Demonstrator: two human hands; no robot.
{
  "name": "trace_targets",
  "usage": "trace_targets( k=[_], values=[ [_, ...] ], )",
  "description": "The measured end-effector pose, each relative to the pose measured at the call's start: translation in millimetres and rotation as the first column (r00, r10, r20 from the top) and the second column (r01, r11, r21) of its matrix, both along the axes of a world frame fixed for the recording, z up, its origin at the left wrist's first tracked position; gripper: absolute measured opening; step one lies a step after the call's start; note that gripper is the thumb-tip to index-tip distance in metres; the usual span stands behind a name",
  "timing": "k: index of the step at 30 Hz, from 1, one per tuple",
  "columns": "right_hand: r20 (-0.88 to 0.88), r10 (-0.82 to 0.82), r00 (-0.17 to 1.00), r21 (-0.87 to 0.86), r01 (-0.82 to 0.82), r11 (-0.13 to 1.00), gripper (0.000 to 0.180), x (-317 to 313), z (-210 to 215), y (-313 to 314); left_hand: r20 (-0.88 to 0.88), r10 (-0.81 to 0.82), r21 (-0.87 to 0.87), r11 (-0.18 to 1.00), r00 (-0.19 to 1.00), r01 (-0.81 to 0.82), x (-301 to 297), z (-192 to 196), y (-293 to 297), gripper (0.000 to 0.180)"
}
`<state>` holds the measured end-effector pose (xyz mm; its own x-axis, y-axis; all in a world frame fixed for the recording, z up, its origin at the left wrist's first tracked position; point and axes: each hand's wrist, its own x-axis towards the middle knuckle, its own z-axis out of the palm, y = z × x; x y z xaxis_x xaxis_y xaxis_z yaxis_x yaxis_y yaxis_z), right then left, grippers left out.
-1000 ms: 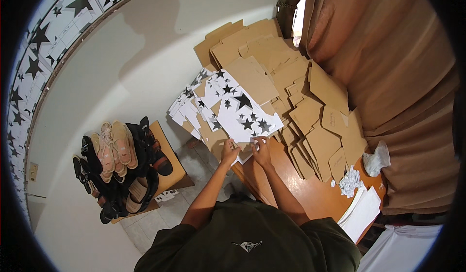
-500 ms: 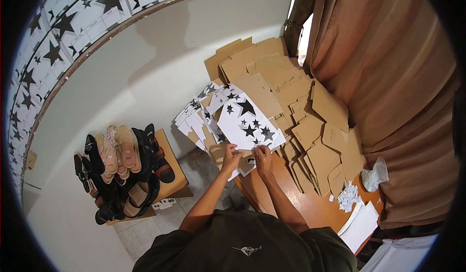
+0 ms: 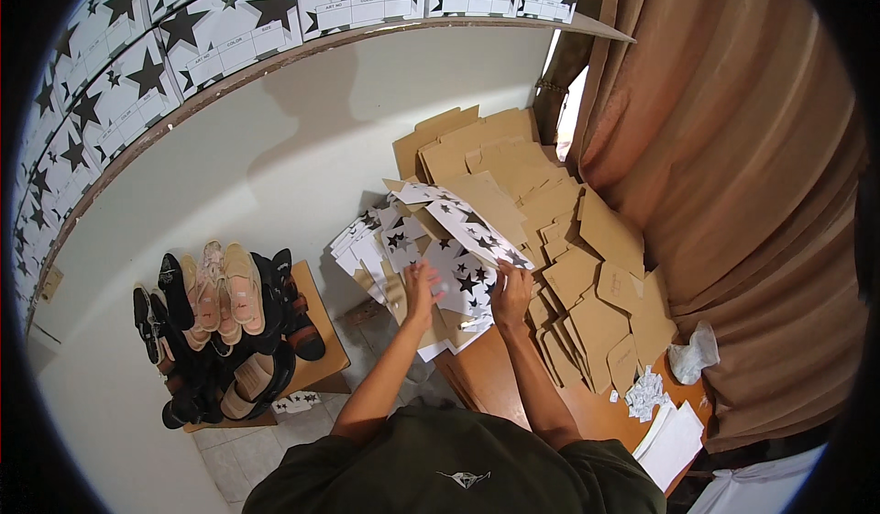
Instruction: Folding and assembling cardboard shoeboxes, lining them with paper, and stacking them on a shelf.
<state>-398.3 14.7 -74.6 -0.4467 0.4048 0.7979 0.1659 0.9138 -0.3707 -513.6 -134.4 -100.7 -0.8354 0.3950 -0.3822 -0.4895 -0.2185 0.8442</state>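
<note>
A flat white cardboard box blank with black stars (image 3: 463,239) is lifted and bent above a wooden table (image 3: 500,386). My left hand (image 3: 421,287) grips its lower left part. My right hand (image 3: 511,296) grips its lower right edge. Under and left of it lies a stack of more star-printed blanks (image 3: 376,243). Plain brown cardboard blanks (image 3: 513,170) are piled behind it and to its right.
Several sandals and shoes (image 3: 220,321) are heaped on a low wooden stand at the left. Star-printed boxes (image 3: 229,23) line a shelf along the top. A brown curtain (image 3: 733,193) hangs at the right. Crumpled paper (image 3: 694,353) and white sheets (image 3: 674,441) lie on the table's near end.
The star-printed blank has been raised and folded further between both hands. The view has tilted up, so the shelf of boxes shows more.
</note>
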Motion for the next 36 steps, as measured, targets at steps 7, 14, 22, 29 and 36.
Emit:
trace_targets(
  k=[7, 14, 22, 29, 36],
  values=[
    [-0.107, 0.050, 0.993, -0.054, -0.056, 0.997, 0.015, 33.7, 24.1, -1.6, 0.149, -0.200, 0.114, 0.976, 0.968, 0.184, -50.6, 33.9, -2.9, 0.124],
    [0.092, 0.296, 0.951, -0.135, -0.283, 0.950, 0.024, 89.9, 32.5, -51.3, 0.104, -0.332, 0.311, 0.906, 0.938, 0.286, -45.6, 13.5, 4.7, 0.065],
    [0.323, 0.454, 0.830, -0.631, -0.169, 0.757, 0.096, 114.9, 29.5, -57.1, -0.141, -0.348, 0.322, 0.869, 0.927, 0.375, 20.7, 33.7, -18.7, 0.065],
    [0.465, 0.312, 0.828, -0.592, 0.029, 0.805, 0.149, 122.2, 32.0, -82.5, -0.085, -0.536, 0.438, 0.737, 0.840, 0.515, 84.4, 52.0, -23.4, 0.069],
    [0.232, 0.277, 0.932, -0.654, -0.062, 0.754, 0.137, 194.7, 24.5, -109.1, -0.174, -0.683, 0.343, 0.633, 0.709, 0.694, 154.7, 54.3, -19.0, 0.073]
  ],
)
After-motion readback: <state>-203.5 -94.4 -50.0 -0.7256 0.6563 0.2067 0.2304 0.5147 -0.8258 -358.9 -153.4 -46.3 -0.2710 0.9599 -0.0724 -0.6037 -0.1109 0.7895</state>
